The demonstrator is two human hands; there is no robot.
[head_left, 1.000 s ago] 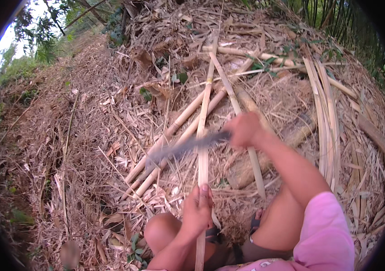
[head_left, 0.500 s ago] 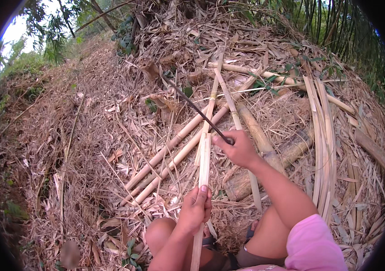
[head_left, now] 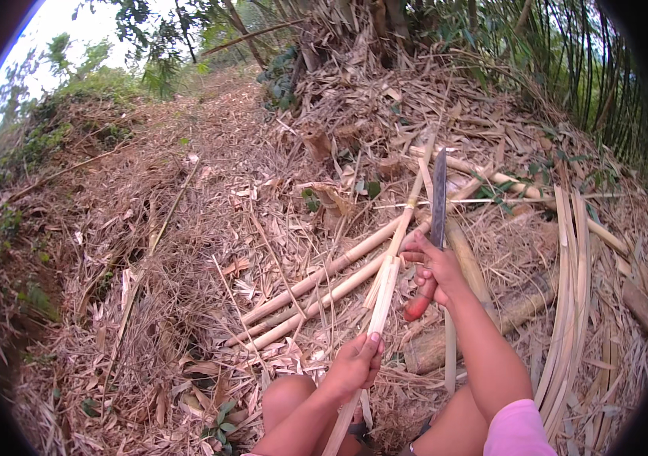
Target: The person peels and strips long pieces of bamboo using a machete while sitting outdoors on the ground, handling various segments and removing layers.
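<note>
1 machete [head_left: 439, 201] now beside 1 strip [head_left: 385, 300]

Poles [head_left: 329, 271] bar the ground [head_left: 278, 273] forward-left of the left hand [head_left: 356, 365], with air free above.

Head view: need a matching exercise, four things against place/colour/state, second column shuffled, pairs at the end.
Things
1. left hand
2. knife
3. long pale strips
4. sleeve

Place, colour or state
A. pink, at the lower edge
B. closed around a bamboo strip
C. lying side by side on the ground, toward the picture's right
D. in the right hand, dark blade pointing toward the top of the picture

Pairs: 1-B, 2-D, 3-C, 4-A
</note>
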